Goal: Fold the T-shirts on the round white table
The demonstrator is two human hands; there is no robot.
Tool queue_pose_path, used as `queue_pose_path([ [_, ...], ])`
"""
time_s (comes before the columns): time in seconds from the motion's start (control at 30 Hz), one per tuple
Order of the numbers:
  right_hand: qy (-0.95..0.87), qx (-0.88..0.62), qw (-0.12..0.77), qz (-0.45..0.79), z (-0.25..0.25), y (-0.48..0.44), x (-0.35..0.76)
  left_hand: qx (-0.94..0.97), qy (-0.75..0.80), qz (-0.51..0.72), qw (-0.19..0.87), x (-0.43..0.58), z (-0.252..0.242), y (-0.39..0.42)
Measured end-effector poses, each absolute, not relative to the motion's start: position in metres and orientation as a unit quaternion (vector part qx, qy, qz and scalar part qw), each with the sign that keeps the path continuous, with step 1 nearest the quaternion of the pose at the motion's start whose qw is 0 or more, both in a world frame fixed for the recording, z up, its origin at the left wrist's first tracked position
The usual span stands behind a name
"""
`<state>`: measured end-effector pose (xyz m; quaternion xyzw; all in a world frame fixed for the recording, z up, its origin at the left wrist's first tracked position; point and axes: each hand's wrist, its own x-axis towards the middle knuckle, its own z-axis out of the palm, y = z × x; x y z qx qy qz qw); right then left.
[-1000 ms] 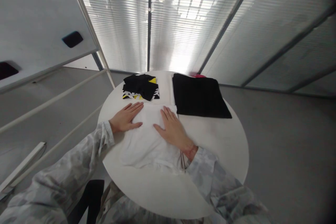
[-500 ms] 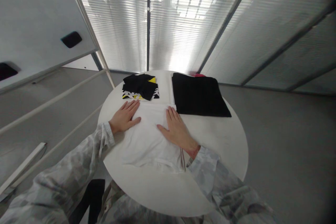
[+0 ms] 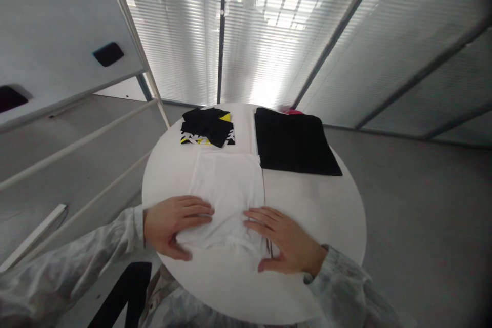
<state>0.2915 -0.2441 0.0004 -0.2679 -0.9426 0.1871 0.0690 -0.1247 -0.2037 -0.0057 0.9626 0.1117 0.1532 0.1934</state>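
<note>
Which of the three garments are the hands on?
The white garment, nearest the person: the left hand and right hand rest on its near end. The plain black garment and the black-and-yellow garment lie beyond it, untouched.

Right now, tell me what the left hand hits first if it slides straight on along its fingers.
Sliding across the white garment it rests on, the left hand would likely meet the fingertips of the right hand first, though it might pass beyond them.
</note>
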Motion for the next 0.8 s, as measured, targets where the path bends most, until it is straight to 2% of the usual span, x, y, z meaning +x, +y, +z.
queue_pose_path([
  [0.13,-0.939,-0.289,0.088,0.165,-0.008,-0.245,0.291,0.972,0.102,0.15,0.152,-0.134,-0.012,-0.203],
  [0.27,-0.931,-0.297,0.156,0.14,-0.016,-0.247,0.289,0.964,0.127,0.173,0.157,-0.132,-0.006,-0.201],
  [0.4,-0.88,-0.326,0.277,0.207,0.003,-0.251,0.287,0.906,0.169,0.208,0.328,-0.128,0.035,-0.201],
  [0.57,-0.665,-0.433,0.51,0.332,0.07,-0.236,0.286,0.723,0.328,0.368,0.483,-0.126,0.102,-0.194],
  [0.6,-0.622,-0.445,0.526,0.373,0.082,-0.227,0.285,0.675,0.359,0.396,0.508,-0.123,0.111,-0.189],
  [0.7,-0.558,-0.454,0.498,0.484,0.1,-0.185,0.279,0.555,0.418,0.446,0.565,-0.104,0.114,-0.163],
  [0.8,-0.534,-0.475,0.479,0.509,0.08,-0.134,0.274,0.475,0.443,0.423,0.631,-0.085,0.088,-0.124],
])
